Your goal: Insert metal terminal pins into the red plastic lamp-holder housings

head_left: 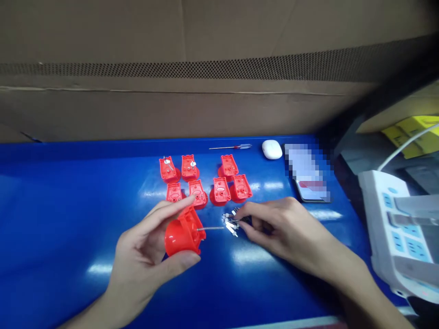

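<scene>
Head view: my left hand point(142, 249) is gripping a red housing point(179, 235) over the blue table point(68, 219), probably so its thin spring point(211, 228) is facing my right hand point(286, 226), which is touching the small metal parts point(230, 227), though can't tell if it's pinching any.

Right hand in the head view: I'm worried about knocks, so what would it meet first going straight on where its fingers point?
The right hand would likely first meet the small shiny pieces at its fingertips. Beyond, the thin rod from the held red part could follow, though depth is unclear.
</scene>
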{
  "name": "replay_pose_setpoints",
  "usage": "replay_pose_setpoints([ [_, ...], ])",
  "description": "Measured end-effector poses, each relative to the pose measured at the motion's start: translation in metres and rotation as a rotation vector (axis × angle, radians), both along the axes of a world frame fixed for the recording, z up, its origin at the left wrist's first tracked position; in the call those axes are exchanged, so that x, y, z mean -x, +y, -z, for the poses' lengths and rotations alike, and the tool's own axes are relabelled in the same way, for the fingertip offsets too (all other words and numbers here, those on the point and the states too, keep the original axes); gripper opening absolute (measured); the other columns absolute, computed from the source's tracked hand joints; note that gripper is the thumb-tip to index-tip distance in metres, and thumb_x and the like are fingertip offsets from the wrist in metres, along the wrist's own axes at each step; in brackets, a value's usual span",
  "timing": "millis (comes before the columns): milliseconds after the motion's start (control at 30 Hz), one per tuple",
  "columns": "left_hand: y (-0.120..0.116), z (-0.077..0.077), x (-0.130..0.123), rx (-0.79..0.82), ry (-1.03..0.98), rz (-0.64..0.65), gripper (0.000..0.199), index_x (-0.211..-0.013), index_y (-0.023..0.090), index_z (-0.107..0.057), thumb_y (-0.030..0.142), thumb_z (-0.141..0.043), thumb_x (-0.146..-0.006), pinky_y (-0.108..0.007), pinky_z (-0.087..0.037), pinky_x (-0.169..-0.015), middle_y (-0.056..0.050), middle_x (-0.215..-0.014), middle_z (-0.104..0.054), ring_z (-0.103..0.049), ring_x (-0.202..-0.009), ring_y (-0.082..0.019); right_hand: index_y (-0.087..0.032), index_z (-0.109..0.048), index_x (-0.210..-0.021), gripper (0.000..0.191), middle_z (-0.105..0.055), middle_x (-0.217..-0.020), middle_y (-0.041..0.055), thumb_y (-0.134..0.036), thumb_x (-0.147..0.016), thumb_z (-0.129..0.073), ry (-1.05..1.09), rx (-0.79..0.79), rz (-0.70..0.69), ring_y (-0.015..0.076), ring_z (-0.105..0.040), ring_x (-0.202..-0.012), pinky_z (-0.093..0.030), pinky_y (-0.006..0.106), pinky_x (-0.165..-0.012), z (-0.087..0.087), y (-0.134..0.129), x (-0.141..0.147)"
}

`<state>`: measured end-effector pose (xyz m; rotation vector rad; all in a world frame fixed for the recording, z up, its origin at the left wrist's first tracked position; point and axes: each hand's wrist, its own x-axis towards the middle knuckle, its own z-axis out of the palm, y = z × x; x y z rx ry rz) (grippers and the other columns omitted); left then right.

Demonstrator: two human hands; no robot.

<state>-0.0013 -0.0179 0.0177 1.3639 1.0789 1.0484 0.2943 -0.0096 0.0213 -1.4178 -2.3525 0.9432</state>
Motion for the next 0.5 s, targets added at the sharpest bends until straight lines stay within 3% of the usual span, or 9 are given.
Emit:
replay_pose_setpoints([
  [200, -0.002, 0.002, -0.004, 0.070, -0.054, 0.023, 0.041, -0.114, 0.025, -0.083, 0.023, -0.100, -0.077, -0.023, -0.067, -0.070, -0.005, -0.109, -0.079, -0.076, -0.084, -0.017, -0.025, -0.077, -0.116, 0.016, -0.072, -0.074, -0.0012, -0.024, -0.110, -0.062, -0.023, 0.009, -0.012, 0.0132, -0.061, -0.056, -0.034, 0.028, -0.058, 0.007, 0.001, 0.000],
  [500, -0.001, 0.002, -0.006, 0.085, -0.067, 0.040, 0.038, -0.112, 0.024, -0.077, 0.015, -0.095, -0.080, -0.021, -0.067, -0.074, -0.004, -0.106, -0.079, -0.077, -0.089, -0.016, -0.025, -0.080, -0.108, 0.012, -0.070, -0.068, -0.0025, -0.030, -0.106, -0.069, 0.011, 0.014, 0.089, 0.0123, -0.058, -0.051, -0.037, 0.025, -0.054, -0.003, 0.003, -0.014],
])
